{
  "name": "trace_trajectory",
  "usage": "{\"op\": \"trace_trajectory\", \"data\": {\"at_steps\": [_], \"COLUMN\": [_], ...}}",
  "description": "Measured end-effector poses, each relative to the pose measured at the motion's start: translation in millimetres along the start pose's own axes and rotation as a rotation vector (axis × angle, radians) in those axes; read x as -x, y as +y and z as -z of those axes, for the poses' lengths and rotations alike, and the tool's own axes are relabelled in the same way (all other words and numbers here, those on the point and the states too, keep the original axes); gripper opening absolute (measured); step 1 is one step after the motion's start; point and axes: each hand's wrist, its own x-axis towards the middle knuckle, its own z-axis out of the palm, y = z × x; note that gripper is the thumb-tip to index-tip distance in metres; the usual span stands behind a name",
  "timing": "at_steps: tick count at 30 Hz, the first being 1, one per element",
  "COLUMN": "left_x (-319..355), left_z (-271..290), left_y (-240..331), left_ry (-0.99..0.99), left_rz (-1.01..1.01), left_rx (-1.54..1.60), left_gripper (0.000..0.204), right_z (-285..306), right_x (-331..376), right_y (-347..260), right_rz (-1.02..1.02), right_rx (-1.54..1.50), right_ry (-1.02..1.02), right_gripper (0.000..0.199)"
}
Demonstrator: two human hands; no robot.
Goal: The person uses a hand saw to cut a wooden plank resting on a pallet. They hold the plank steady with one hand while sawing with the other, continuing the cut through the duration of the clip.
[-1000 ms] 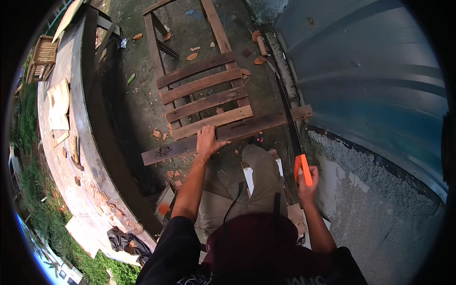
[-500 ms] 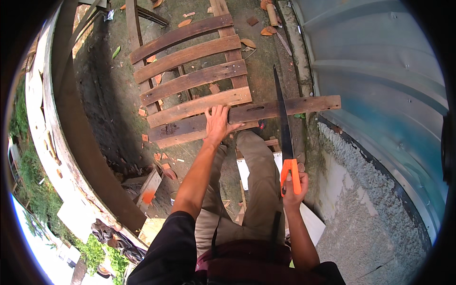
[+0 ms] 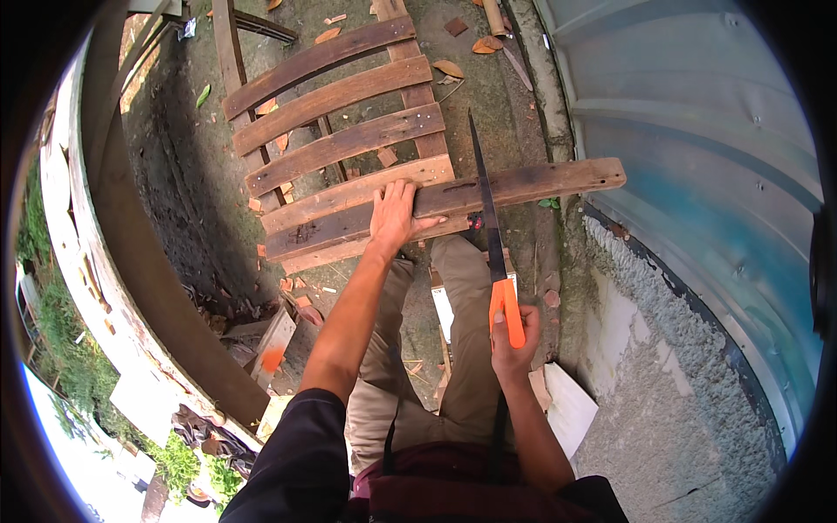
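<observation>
1. Head view: the plank [image 3: 514, 187] lies across the pallet [image 3: 336, 144], its right end overhanging the ground. It looks stiff, rough and fairly heavy, best pinned flat near the cut.
2. Left hand [image 3: 394, 218] is spread, palm down on the plank, arm straight.
3. Right hand [image 3: 510, 336] is wrapped around the saw [image 3: 490, 227] by its orange handle, blade crossing the plank.

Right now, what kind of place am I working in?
Likely an outdoor yard or rough work area: a wooden pallet on bare dirt ground, a corrugated metal wall, and greenery past the edge.
</observation>
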Motion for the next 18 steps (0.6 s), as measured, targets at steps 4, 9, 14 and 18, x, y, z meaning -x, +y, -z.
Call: {"op": "trace_trajectory", "data": {"at_steps": [4, 9, 14, 18], "left_x": [-0.4, -10.1, -14.3, -25.3], "left_z": [-0.9, -12.1, -0.8, -14.5], "left_y": [1.0, 14.2, 20.6, 21.8], "left_ry": [0.001, 0.096, 0.134, 0.179], "left_rz": [0.002, -0.064, -0.048, 0.178], "left_rx": [0.035, 0.068, 0.051, 0.133], "left_gripper": [0.086, 0.084, 0.094, 0.09], "right_z": [-2.2, -2.7, 10.0, 16.7], "right_x": [4.0, 2.7, -8.9, -14.5], "right_y": [-21.3, -34.1, -33.2, -25.1], "right_rz": [-0.017, -0.008, 0.072, 0.084], "right_rx": [0.035, 0.135, 0.314, 0.33], "right_ry": [-0.026, -0.06, -0.101, -0.081], "right_gripper": [0.028, 0.032, 0.038, 0.039]}}
